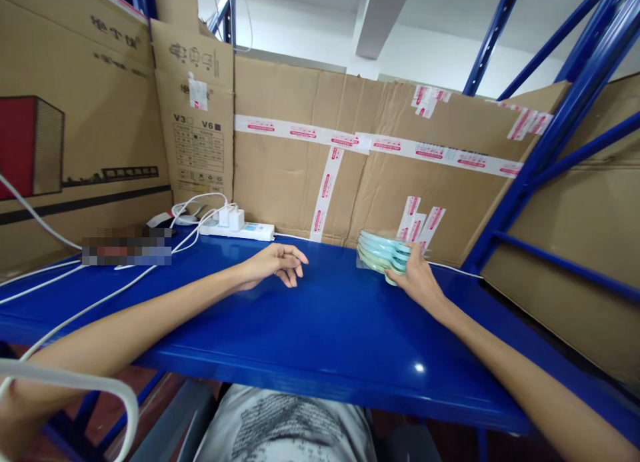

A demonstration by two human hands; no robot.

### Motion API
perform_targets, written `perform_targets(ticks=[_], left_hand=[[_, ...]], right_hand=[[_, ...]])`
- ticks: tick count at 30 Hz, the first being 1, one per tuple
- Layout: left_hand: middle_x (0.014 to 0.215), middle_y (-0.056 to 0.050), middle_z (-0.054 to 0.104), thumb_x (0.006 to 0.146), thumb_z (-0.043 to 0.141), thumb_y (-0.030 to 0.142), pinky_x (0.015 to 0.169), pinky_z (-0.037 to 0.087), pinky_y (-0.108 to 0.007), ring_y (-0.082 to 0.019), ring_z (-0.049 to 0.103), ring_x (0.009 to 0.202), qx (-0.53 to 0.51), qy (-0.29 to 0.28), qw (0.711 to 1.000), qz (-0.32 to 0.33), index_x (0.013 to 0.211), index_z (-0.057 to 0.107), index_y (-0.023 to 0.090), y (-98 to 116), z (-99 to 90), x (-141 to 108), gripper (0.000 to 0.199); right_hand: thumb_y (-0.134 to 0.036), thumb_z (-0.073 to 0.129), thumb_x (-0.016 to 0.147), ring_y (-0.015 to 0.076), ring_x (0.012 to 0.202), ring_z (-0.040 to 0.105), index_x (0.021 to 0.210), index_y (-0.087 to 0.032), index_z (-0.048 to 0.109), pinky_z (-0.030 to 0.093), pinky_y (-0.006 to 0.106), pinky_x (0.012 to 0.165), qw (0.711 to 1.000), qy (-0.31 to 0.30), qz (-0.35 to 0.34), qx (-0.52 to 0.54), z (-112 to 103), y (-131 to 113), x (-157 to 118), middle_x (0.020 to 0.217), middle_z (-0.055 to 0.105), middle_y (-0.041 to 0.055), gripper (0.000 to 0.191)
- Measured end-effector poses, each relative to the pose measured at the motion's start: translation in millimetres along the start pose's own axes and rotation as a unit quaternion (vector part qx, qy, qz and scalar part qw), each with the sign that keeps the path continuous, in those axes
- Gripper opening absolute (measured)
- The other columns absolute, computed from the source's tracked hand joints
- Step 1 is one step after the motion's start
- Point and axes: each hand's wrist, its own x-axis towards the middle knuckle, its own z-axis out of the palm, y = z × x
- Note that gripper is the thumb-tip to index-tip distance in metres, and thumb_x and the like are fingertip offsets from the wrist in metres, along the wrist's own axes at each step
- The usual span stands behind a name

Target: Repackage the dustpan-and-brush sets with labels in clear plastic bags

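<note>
Head view, R hand (419, 275): thumb + fingers closed on right end of pastel stack (381, 247), snug grip.
Pastel stack: blue/green pcs, prob. plastic, right of ctr, near cardboard wall (290, 182); lifted or resting, can't tell.
R-hand step: looks like stack handling, pick-up vs. set-down unclear; next move calls for firm, level hold so layers don't slip.
L hand (280, 262): empty, fingers loosely curled, approx. mid-frame, well apart from stack; free to steady it.
Blue table (325, 329): below both hands, lower half.
Power strip (257, 231): left of ctr, w/ plugs + white cables.

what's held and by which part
The right hand grips a rounded pale blue-and-green plastic stack by its right end; left hand holds nothing.
</note>
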Motion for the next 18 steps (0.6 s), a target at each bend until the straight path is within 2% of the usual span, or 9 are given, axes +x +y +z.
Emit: perform_targets(ticks=[3,6,12,14,16,18], left_hand=[[0.084,-0.008,0.077,0.082,0.086,0.038,0.061,0.060,-0.029,-0.018,0.075,0.065,0.002,0.003,1.000,0.002,0.105,0.072,0.011,0.6,-0.7,0.3,0.038],[0.084,-0.008,0.077,0.083,0.086,0.038,0.061,0.060,-0.028,-0.017,0.074,0.065,0.003,0.000,1.000,0.004,0.105,0.073,0.012,1.4,-0.8,-0.2,0.037],[0.084,-0.008,0.077,0.083,0.086,0.039,0.061,0.060,-0.028,-0.017,0.074,0.064,0.007,0.004,1.000,0.004,0.104,0.073,0.012,2.3,0.3,-1.7,0.036],[0.083,-0.007,0.077,0.082,0.086,0.038,0.061,0.060,-0.028,-0.017,0.074,0.064,0.010,0.004,1.000,0.001,0.104,0.073,0.012,2.8,0.6,-2.4,0.037],[0.084,-0.007,0.077,0.082,0.087,0.038,0.061,0.060,-0.027,-0.017,0.074,0.065,0.013,0.004,1.000,-0.002,0.105,0.073,0.012,3.4,0.8,-3.2,0.037],[0.084,-0.007,0.077,0.082,0.086,0.037,0.062,0.060,-0.028,-0.016,0.074,0.065,0.017,0.003,1.000,-0.007,0.105,0.073,0.012,3.7,0.9,-4.0,0.037]], right_hand=[[-0.056,0.061,0.092,0.0404,0.109,0.072,0.134,-0.017,0.044,0.057,0.051,0.095,1.000,0.003,-0.002,-0.006,-3.9,-4.3,0.7,0.126,0.069,0.0236,0.060],[-0.054,0.053,0.099,0.0383,0.099,0.074,0.136,-0.018,0.047,0.057,0.050,0.092,1.000,0.000,0.009,-0.009,-10.1,-7.7,3.4,0.115,0.074,0.0198,0.053],[-0.051,0.053,0.099,0.0360,0.093,0.074,0.130,-0.019,0.053,0.057,0.047,0.088,0.999,-0.032,0.007,-0.021,-23.1,-13.7,7.1,0.104,0.074,0.0159,0.045],[-0.055,0.059,0.097,0.0335,0.089,0.074,0.136,-0.020,0.049,0.059,0.046,0.084,0.998,-0.059,0.023,-0.002,-24.6,-17.6,5.2,0.114,0.072,0.0174,0.054],[-0.060,0.070,0.089,0.0305,0.086,0.074,0.148,-0.019,0.038,0.060,0.046,0.082,0.995,-0.088,0.043,0.023,-22.3,-20.4,1.8,0.135,0.064,0.0221,0.078],[-0.055,0.080,0.081,0.0321,0.097,0.074,0.157,-0.019,0.026,0.060,0.048,0.088,0.994,-0.094,0.042,0.022,-16.7,-20.4,-1.9,0.149,0.051,0.0262,0.101]])
